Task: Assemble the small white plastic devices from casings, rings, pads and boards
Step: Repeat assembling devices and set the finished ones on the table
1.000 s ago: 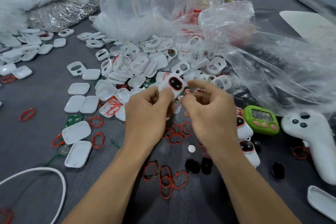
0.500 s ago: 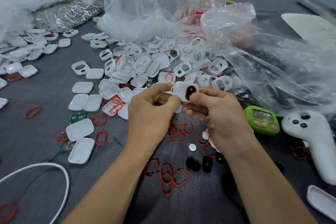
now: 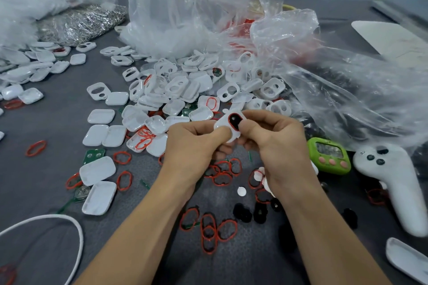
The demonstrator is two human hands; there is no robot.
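One white casing [image 3: 222, 124], its red ring [image 3: 228, 120] and black pad [image 3: 235, 122] already seated, was pinched above the surface [image 3: 58, 122] between the curled left hand [image 3: 192, 146] and right hand [image 3: 278, 143]; many loose casings [image 3: 180, 90] and rings [image 3: 217, 231] were left unassembled.

Glossy white plastic casings [image 3: 99, 116] lie on matt grey cloth [image 3: 46, 122] beside crinkled clear plastic bags [image 3: 347, 90].

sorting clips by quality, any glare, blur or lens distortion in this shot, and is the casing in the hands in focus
Head view: soft, even light with only faint shadows; white glare on the clear plastic bags; wide-angle stretch toward the edges, forearms looking oversized; the white casing pinched by the left hand and right hand is fairly sharp, far background softer.
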